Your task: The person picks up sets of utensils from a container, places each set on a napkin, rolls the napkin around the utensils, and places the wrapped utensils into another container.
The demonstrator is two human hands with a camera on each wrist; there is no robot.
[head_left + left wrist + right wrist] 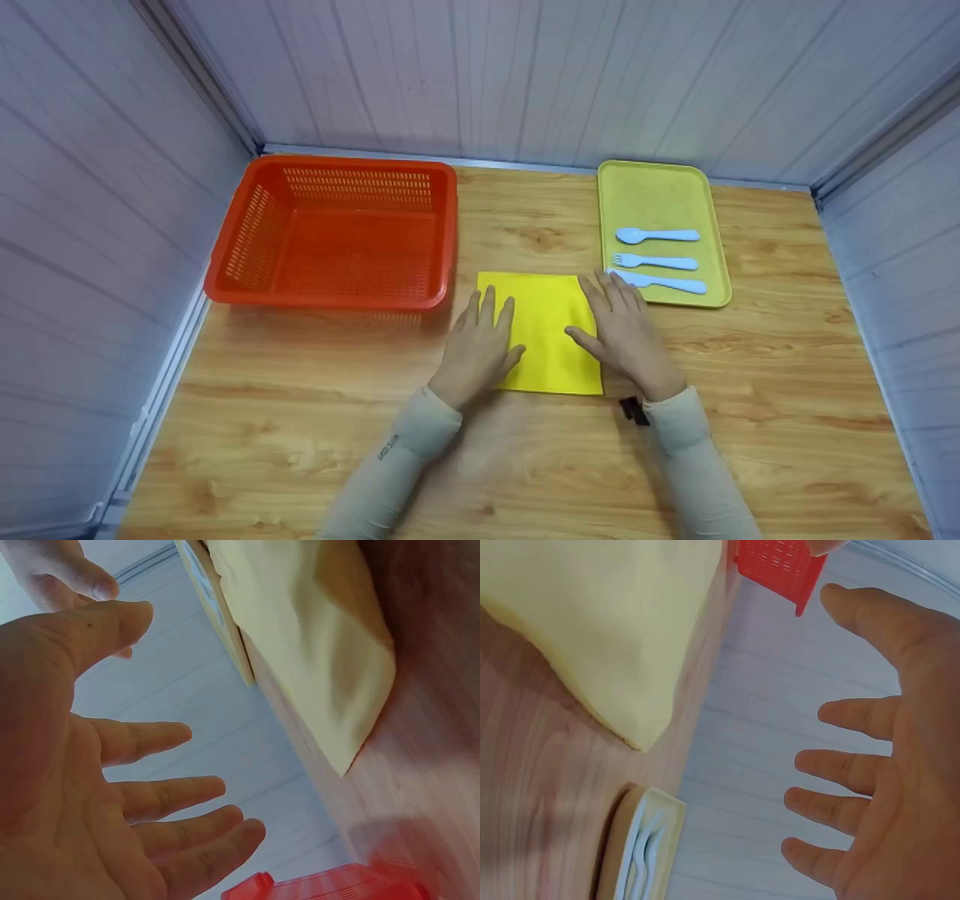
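A yellow square cloth (544,315) lies on the wooden table in front of the person, with slight creases across it. My left hand (476,349) is over its left edge, fingers straight and spread, holding nothing. Over the right edge is my right hand (622,326), also spread, its fingertips overlapping the tray's near left corner in the head view. Both wrist views show a gap between the palms and the cloth (315,652), whose near corner looks slightly raised. The left wrist view also catches part of the other hand at its top left.
A red-orange plastic basket (330,300) stands at the back left. At the back right, a yellow tray (656,195) carries a light blue spoon (667,235), fork (667,263) and knife (679,285). Pale panel walls (495,75) enclose the table on three sides.
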